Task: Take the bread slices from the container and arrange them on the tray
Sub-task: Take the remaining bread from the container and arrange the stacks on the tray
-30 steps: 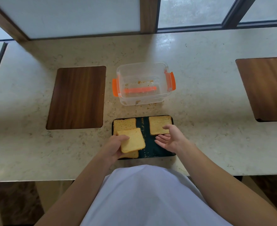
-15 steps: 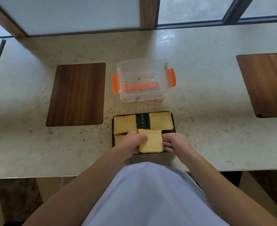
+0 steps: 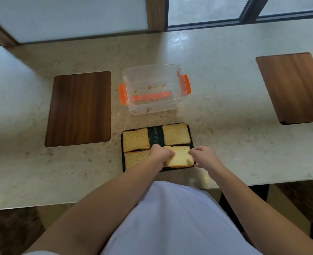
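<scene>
Countertop [image 3: 225, 144]; left hand [image 3: 159, 156] gripping bread slice [image 3: 179, 157]

Speckled stone counter [image 3: 225, 111] under clear container [image 3: 153, 89], dark tray [image 3: 122, 163].

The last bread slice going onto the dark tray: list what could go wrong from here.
1. The pale bread slice, pinched by the left hand, sits at the dark rectangular tray's near right edge and could overhang it.
2. The right hand crowds that corner and might nudge the tray.

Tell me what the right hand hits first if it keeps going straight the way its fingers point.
Probably the bread slice that the left hand holds; the right hand fingers point left at its right edge, seemingly touching already.
</scene>
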Available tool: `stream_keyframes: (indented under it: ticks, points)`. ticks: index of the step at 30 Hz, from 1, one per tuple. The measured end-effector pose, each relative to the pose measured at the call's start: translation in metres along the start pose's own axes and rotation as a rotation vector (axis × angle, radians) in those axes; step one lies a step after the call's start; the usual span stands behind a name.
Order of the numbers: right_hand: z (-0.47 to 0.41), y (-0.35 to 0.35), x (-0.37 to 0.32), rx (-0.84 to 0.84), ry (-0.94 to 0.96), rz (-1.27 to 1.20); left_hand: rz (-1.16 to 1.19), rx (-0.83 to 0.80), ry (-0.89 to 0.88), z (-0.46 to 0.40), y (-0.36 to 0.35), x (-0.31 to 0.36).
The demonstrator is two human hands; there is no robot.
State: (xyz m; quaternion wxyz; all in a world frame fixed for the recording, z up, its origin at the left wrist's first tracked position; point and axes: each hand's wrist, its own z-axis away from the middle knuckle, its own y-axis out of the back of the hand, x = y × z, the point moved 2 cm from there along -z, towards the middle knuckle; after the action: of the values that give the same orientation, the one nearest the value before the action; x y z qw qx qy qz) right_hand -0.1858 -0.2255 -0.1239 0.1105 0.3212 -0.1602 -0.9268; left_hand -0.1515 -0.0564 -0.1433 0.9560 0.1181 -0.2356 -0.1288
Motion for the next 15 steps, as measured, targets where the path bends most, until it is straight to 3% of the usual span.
stream_keyframes:
  ticks: [7, 15]
  points:
    - [0.001, -0.0035, 0.0, 0.068, 0.092, 0.106, -0.175, 0.104, -0.052, -0.0042, -0.0074, -0.0007]
    - [-0.0004, -0.0103, 0.0059, 0.078, 0.149, 0.217, -0.108, 0.09, -0.059, -0.0075, -0.0024, -0.0054]
